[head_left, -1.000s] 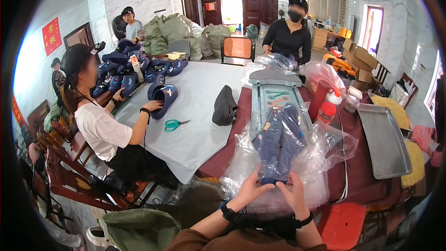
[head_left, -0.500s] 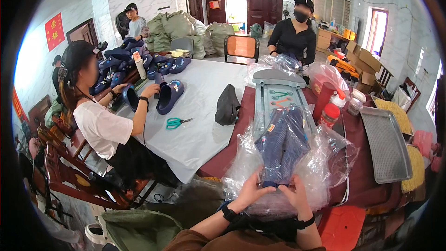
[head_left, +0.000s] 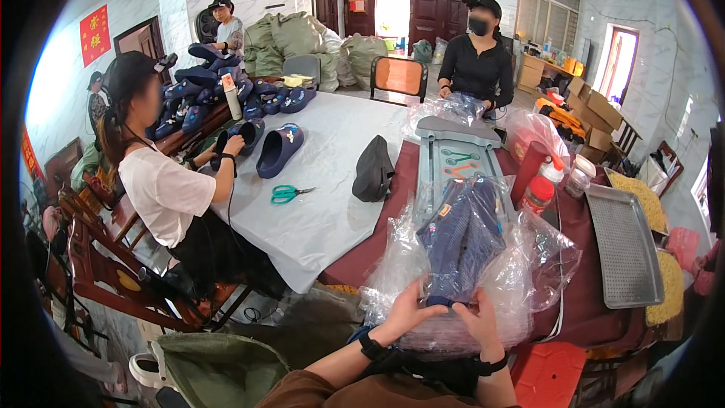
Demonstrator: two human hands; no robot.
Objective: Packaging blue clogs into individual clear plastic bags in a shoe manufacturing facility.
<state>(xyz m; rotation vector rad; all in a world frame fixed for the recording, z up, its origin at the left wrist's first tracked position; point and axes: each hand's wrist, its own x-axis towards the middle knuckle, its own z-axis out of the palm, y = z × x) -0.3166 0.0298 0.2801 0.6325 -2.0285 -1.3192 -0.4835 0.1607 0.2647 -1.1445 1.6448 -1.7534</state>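
The left hand [head_left: 408, 308] and the right hand [head_left: 483, 323] are each closing their grip on the near end of a pair of dark blue slippers [head_left: 461, 238], which is lying inside a clear plastic bag [head_left: 529, 287] on the near edge of the table [head_left: 581, 310]; a grey sealing machine [head_left: 457, 155] is standing just beyond; a metal tray [head_left: 627, 257] is lying to the right; green scissors [head_left: 285, 194] are resting far left on the white cloth [head_left: 325, 211].

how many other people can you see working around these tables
3, maybe more hidden. A person in a white shirt sits at the left of the white table, a person in black stands at the far end, and one sits behind the shoe pile.
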